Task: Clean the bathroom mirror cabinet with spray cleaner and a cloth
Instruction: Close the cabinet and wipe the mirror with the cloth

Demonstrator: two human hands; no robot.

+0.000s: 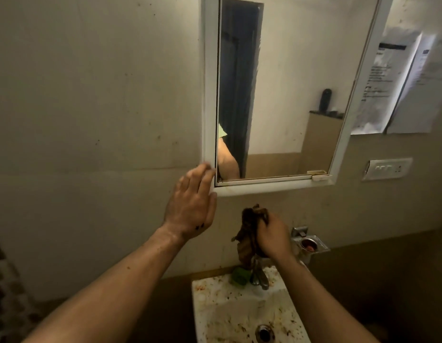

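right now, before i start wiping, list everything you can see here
mirror cabinet: one, white frame, on the wall above the washbasin
cloth: one, brown, bunched below the cabinet
washbasin: one, white and stained, bottom centre
drain: one, metal, in the washbasin
tap: one, metal, at the washbasin's back edge
green object: one, green, left of the tap; cannot tell what it is
soap dish: one, metal, on the wall right of the tap, something reddish inside
switch plate: one, white, on the wall right of the cabinet
papers: at least two, white with print, upper right wall
left hand: fingers straight, touching the cabinet's lower left corner
right hand: gripping the cloth
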